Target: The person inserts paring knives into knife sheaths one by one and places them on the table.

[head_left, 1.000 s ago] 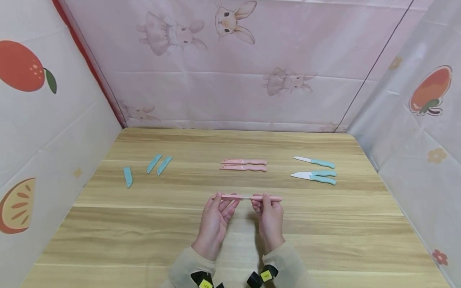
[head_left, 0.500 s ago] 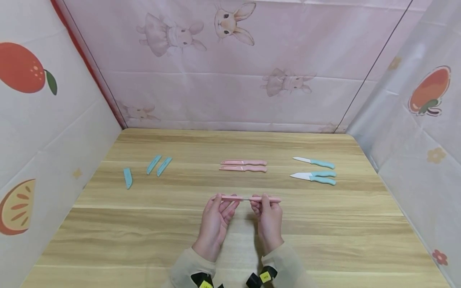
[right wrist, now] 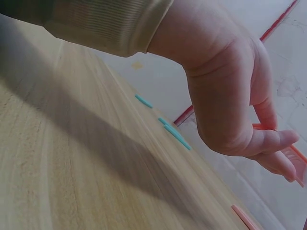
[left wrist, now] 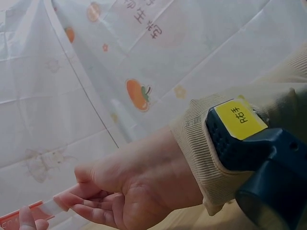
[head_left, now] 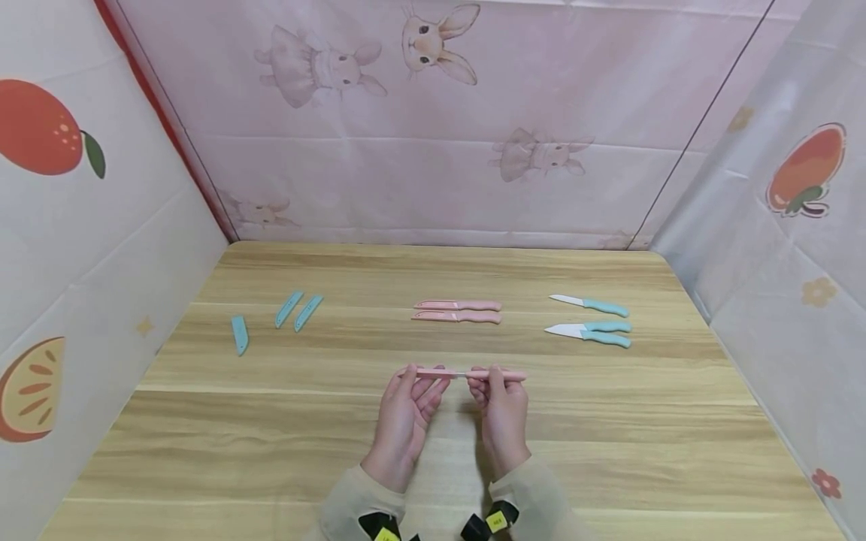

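In the head view, my left hand (head_left: 398,424) pinches a pink knife sheath (head_left: 436,373) between thumb and fingers. My right hand (head_left: 506,421) grips the pink handle of a knife (head_left: 516,376), level above the table. A short strip of pale blade shows between sheath and handle; the rest of the blade is inside the sheath. The left wrist view shows the right hand with the blade (left wrist: 50,207) entering the sheath. Beyond the hands, two pink knives (head_left: 479,318) lie side by side with their blades covered by pink sheaths.
Several bare-bladed knives with light-blue handles (head_left: 607,340) lie at the right of the wooden table (head_left: 643,421). Blue sheaths (head_left: 240,335) lie apart at the left. Printed cloth walls (head_left: 433,188) enclose the back and sides.
My right hand has shifted slightly left with the knife, and the handle is a little closer to the sheath. The left hand stays almost still; the knives and sheaths on the table are unmoved.
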Available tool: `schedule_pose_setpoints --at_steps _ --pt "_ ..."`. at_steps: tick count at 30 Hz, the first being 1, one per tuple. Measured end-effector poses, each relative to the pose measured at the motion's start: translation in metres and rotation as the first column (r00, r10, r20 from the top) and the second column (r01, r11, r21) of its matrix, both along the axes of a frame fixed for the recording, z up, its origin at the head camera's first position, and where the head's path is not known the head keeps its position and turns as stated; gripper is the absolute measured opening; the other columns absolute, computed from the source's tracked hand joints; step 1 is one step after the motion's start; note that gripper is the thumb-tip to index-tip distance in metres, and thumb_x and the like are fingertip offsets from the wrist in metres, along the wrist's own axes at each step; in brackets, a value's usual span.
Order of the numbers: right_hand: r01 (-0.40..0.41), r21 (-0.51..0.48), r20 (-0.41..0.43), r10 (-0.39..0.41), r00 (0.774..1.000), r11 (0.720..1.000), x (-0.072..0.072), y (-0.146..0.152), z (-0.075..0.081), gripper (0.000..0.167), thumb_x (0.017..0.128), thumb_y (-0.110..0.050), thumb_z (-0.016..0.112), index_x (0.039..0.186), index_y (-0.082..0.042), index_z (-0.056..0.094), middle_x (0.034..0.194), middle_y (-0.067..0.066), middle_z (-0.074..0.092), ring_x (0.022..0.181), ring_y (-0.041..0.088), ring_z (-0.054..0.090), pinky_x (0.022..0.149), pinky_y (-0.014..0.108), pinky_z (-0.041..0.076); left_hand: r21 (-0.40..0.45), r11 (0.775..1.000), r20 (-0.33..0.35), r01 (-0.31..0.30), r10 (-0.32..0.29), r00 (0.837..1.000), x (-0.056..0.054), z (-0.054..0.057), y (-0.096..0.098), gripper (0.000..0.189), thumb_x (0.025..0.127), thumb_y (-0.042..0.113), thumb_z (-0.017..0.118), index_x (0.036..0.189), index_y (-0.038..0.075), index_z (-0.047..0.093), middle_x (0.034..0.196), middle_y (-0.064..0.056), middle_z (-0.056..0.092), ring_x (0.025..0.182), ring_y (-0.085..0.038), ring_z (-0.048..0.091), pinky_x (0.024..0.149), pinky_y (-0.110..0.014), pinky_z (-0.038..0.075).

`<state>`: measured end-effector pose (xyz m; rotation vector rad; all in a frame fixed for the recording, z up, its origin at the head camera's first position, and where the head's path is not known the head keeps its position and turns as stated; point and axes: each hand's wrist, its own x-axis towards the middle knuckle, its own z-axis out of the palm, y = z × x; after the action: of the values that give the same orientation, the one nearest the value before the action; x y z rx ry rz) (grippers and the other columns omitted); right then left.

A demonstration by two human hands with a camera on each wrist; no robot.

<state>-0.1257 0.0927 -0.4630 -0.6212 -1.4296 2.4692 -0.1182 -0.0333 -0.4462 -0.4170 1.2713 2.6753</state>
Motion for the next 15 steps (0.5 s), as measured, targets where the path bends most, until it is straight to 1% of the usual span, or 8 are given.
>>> schedule_pose_setpoints --at_steps 4,7,10,15 --pt "-0.004 0.000 -0.001 0.004 1.000 1.000 0.0008 -0.0007 0.0001 0.034 0.099 -0.014 0.045 0.079 0.001 0.068 0.070 0.004 0.064 0.063 0.008 0.061 0.063 0.021 0.053 0.005 1.000 0.003 -0.005 0.005 1.000 0.0001 -0.0005 0.0001 0.025 0.101 0.028 0.039 0.106 0.004 0.043 0.124 -0.028 0.053 0.098 -0.025 0.065 0.064 -0.018 0.053" --pt "-0.003 -0.001 -0.009 0.003 1.000 1.000 0.0010 -0.0016 0.0000 0.034 0.099 -0.014 0.046 0.078 0.000 0.068 0.070 0.004 0.064 0.062 0.008 0.062 0.063 0.021 0.053 0.007 1.000 -0.001 -0.008 0.008 1.000 0.0000 -0.0009 0.0002 0.024 0.101 0.028 0.039 0.105 0.004 0.043 0.121 -0.027 0.055 0.098 -0.026 0.065 0.064 -0.019 0.053" --pt "-0.005 0.003 -0.016 0.005 1.000 1.000 0.0010 -0.0023 -0.0003 0.034 0.099 -0.015 0.046 0.077 -0.001 0.067 0.070 0.004 0.065 0.062 0.008 0.062 0.062 0.021 0.053 0.004 1.000 -0.002 -0.006 0.006 1.000 0.0001 -0.0009 0.0005 0.024 0.102 0.027 0.039 0.105 0.004 0.043 0.122 -0.028 0.055 0.098 -0.026 0.064 0.064 -0.019 0.053" --pt "-0.010 0.003 -0.012 0.010 1.000 1.000 0.0008 -0.0026 -0.0006 0.033 0.099 -0.016 0.046 0.079 0.000 0.067 0.071 0.005 0.065 0.064 0.009 0.062 0.065 0.022 0.053 -0.010 1.000 0.014 -0.007 0.007 1.000 -0.0002 0.0000 0.0005 0.026 0.102 0.027 0.037 0.109 0.003 0.042 0.122 -0.027 0.055 0.098 -0.025 0.064 0.066 -0.020 0.053"
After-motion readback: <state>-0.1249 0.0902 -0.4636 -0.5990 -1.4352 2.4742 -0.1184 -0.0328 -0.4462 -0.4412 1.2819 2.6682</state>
